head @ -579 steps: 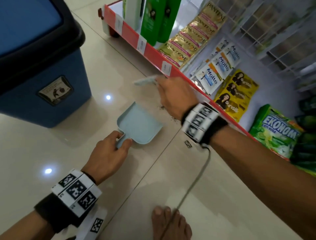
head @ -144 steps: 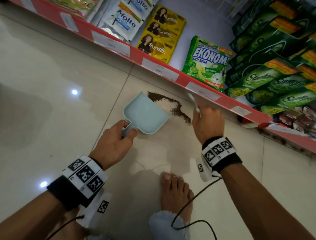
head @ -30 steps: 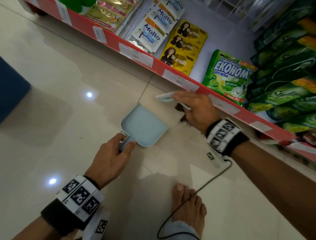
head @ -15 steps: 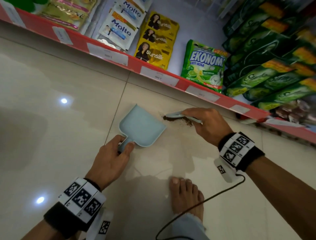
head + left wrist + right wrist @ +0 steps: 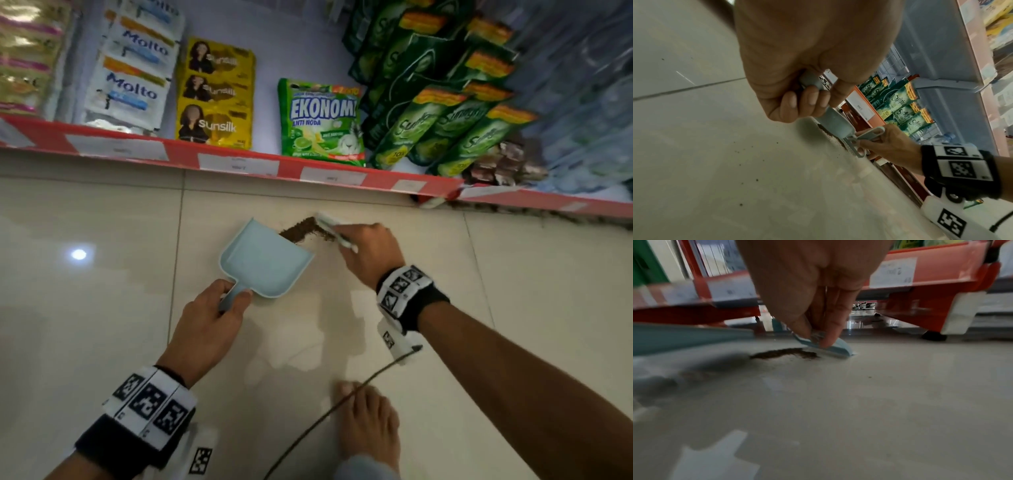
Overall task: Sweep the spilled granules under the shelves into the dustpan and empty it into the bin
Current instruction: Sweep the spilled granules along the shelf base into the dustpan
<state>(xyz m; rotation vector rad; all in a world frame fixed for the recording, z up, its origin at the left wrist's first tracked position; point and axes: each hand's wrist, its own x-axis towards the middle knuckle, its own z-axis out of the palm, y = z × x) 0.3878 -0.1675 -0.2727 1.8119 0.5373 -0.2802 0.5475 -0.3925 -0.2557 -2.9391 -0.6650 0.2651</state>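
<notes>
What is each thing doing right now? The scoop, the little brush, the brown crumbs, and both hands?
Dustpan: flat on the floor, nothing visible inside, mouth toward the granules.
Brush: low at the floor, right behind the pile.
Granules: on the floor in a thin heap at the dustpan's lip, not yet in.
Left hand: holds the dustpan handle.
Right hand: pinches the brush.
</notes>
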